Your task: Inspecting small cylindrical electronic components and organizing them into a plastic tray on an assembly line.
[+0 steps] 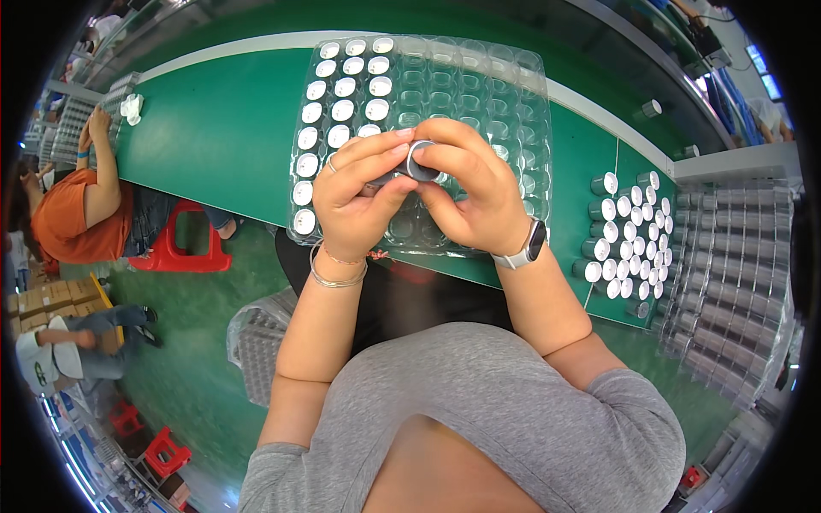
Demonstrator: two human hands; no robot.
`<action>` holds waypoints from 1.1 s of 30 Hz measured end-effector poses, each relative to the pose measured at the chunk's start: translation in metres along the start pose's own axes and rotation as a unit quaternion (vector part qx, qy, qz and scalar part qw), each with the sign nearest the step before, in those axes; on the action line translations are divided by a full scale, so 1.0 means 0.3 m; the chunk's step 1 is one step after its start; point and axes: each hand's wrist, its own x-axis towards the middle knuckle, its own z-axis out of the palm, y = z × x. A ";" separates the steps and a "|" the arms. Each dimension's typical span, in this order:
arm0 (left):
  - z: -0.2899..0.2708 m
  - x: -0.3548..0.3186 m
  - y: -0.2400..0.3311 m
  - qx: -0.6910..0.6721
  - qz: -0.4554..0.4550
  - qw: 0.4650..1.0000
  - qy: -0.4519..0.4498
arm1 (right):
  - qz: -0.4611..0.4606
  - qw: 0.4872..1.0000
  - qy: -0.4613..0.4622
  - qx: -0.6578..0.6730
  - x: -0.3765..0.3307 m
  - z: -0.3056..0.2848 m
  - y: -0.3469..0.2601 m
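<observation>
Both my hands meet over the near part of a clear plastic tray [440, 58]. Pinched between their fingertips is a small dark grey cylinder [420, 170] with a pale rim at its right end. My left hand [349, 190] closes around its left side, while the fingers and thumb of my right hand [475, 181] press at the rimmed end. Fingers cover much of the cylinder. Small white-topped cylinders [345, 86] fill the tray's left columns; the pockets farther right hold none that I can make out.
The tray rests on a green table [218, 120]. At the right stands a group of grey cylinders with white tops [631, 229], beside a stack of clear trays [727, 282]. A person in orange [85, 218] sits at the left near a red stool [184, 239].
</observation>
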 end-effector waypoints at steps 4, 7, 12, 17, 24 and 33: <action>0.001 0.002 -0.001 -0.003 0.006 1.000 0.000 | 0.006 1.000 -0.004 -0.001 -0.002 -0.001 -0.003; 0.007 0.005 0.008 -0.024 -0.015 1.000 0.002 | 0.007 0.997 0.044 0.065 -0.011 0.019 0.014; 0.004 0.008 0.017 -0.038 -0.085 0.996 0.016 | 0.037 0.999 0.030 0.020 -0.010 0.016 0.022; 0.034 0.008 0.008 -0.043 -0.159 0.984 0.073 | 0.059 0.997 -0.004 -0.049 -0.003 0.016 0.014; 0.038 0.013 0.023 -0.023 -0.228 0.971 0.073 | 0.103 0.993 0.010 -0.057 0.003 0.015 0.010; 0.048 0.018 0.042 -0.036 -0.286 0.953 0.095 | 0.110 0.992 0.006 -0.060 0.006 0.017 -0.003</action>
